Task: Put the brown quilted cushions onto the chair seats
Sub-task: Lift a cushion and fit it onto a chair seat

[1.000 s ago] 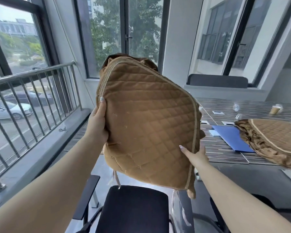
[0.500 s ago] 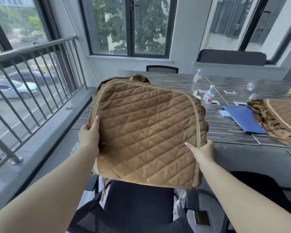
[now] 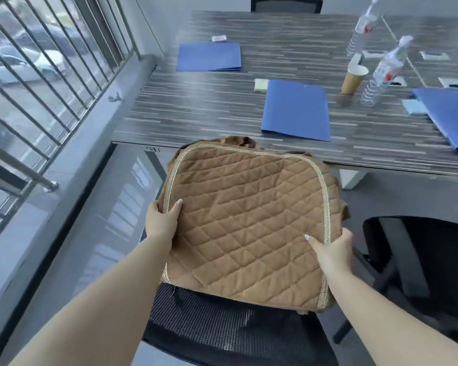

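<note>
At the centre of the frame the cushion is held nearly flat, quilted side up, over the chair at lower centre. The left hand grips its left edge and the right hand its right edge, thumbs on top, likely to keep it spread and square for the seat. The desk with blue folders lies across the top.

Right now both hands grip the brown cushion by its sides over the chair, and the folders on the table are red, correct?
Not quite: the folders are blue, as the head view shows. The rest holds: left hand and right hand grip the brown cushion over the chair.
</note>
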### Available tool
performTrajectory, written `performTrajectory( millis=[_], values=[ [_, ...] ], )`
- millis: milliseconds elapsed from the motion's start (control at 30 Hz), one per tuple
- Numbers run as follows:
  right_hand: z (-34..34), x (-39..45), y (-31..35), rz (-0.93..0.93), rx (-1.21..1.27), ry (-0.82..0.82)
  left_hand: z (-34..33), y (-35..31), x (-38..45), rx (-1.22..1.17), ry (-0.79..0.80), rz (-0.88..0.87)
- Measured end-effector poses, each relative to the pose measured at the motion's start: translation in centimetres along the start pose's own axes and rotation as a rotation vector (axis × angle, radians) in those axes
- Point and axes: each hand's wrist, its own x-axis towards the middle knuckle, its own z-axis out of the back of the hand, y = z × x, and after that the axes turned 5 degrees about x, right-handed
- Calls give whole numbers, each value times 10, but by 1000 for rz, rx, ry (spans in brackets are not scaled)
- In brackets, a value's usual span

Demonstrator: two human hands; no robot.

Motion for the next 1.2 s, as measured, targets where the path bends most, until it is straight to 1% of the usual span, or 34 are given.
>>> performTrajectory(
  millis=[133, 300, 467, 633, 733, 933, 1067, 1200],
  values=[
    [-21, 15, -29, -57, -54, 12, -18, 40, 19, 107, 12, 71],
    [-56, 37, -58, -114, -143, 6, -46, 82, 54, 176, 33, 164],
    [-100, 71, -90, -143, -199, -24, -85, 123, 100, 201, 79, 178],
    [-151, 121, -109, -75, -214, -55, -134, 148, 158, 240, 73, 112],
    [-173, 143, -127, -90, -235, -80, -153, 175, 190, 333, 92, 133],
    [-189, 145, -185, -226, -256, -67, -167, 235, 211, 596, 95, 228],
    [-196, 132, -211, -310, -278, -47, -165, 253, 213, 651, 72, 253],
    [-199, 123, -225, -374, -292, -35, -161, 262, 211, 608, 108, 295]
  ],
)
